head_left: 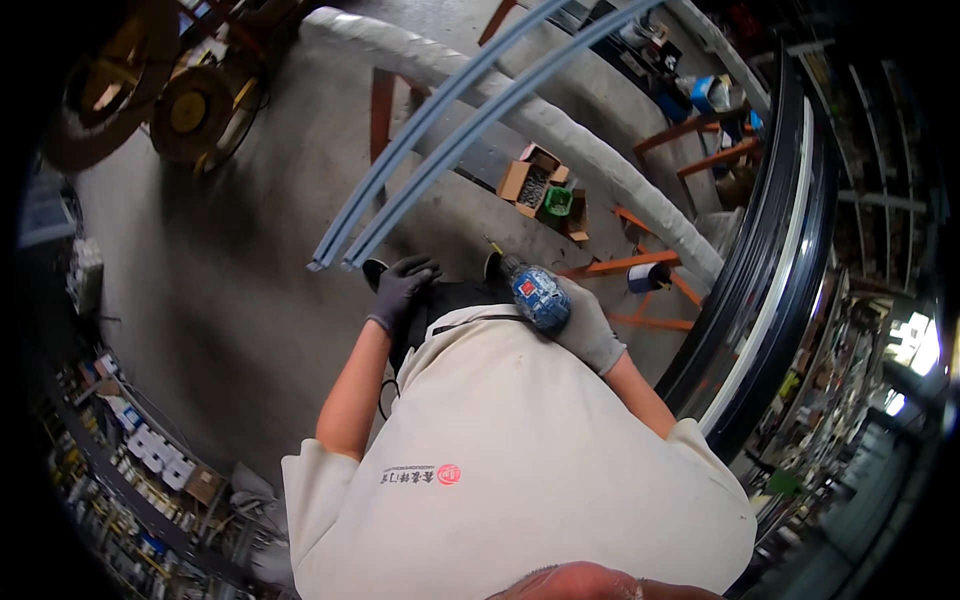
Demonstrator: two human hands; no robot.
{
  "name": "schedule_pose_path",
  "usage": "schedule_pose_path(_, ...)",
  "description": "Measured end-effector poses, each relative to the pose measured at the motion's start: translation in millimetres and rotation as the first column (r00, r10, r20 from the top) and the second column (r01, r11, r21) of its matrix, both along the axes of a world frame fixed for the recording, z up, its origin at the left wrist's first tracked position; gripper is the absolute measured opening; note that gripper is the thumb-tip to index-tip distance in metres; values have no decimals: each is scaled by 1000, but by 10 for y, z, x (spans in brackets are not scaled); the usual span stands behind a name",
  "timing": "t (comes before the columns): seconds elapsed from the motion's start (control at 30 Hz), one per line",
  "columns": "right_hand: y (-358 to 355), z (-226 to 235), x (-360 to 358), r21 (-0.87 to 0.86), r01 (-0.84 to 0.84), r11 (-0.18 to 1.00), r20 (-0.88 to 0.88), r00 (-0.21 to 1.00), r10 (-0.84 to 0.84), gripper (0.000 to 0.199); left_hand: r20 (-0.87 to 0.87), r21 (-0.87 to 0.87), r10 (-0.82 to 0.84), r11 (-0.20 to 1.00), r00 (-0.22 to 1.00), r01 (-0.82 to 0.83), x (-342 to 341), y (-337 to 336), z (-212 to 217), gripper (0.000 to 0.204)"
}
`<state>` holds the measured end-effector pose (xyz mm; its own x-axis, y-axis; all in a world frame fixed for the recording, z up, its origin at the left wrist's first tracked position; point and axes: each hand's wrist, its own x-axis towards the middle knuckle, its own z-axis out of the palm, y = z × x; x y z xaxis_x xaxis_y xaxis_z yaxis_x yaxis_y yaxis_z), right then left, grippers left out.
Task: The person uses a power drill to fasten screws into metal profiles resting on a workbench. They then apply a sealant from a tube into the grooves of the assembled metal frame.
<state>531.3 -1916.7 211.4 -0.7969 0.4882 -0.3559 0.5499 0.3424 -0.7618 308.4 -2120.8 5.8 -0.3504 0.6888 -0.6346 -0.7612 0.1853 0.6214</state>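
Observation:
My right hand point(590, 325), in a light grey glove, grips a blue cordless drill point(540, 300) in front of my waist. The drill's bit points forward and slightly left. My left hand point(405, 285), in a dark grey glove, rests by my left thigh with its fingers loosely extended and nothing visible in them. Just ahead of it are the near ends of two long blue-grey metal profiles point(425, 165), lying side by side across a wrapped beam point(620, 155). Beyond the drill, an open cardboard box point(515, 183) holds small metal fasteners, beside a green container point(558, 203).
Orange trestle legs point(620, 267) stand at front right, with a dark can point(648, 277) among them. Long dark profiles point(760, 270) are stacked along the right. Round reels point(193, 112) stand far left. Loaded shelving point(150, 450) lines the near left.

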Motion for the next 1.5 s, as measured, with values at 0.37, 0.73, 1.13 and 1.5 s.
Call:
schedule_pose_path(0.37,398,-184,2552,95,552,828,48,829,-558,54,116,62,-106,993,988,100,1463,2762,-1002,39)
schedule_pose_path(0.73,-104,-677,3466,-55,864,500,210,500,-840,41,-179,-567,-546,737,819,368,1216,2425,-2109,37)
schedule_pose_path(1.13,1159,-662,2375,183,213,960,-126,973,-192,67,-519,-785,-805,582,286,214,697,303,-852,43)
schedule_pose_path(1.5,684,-181,846,5,-23,1000,-366,931,23,49,-331,-887,-747,455,577,81,1373,-1834,-952,43)
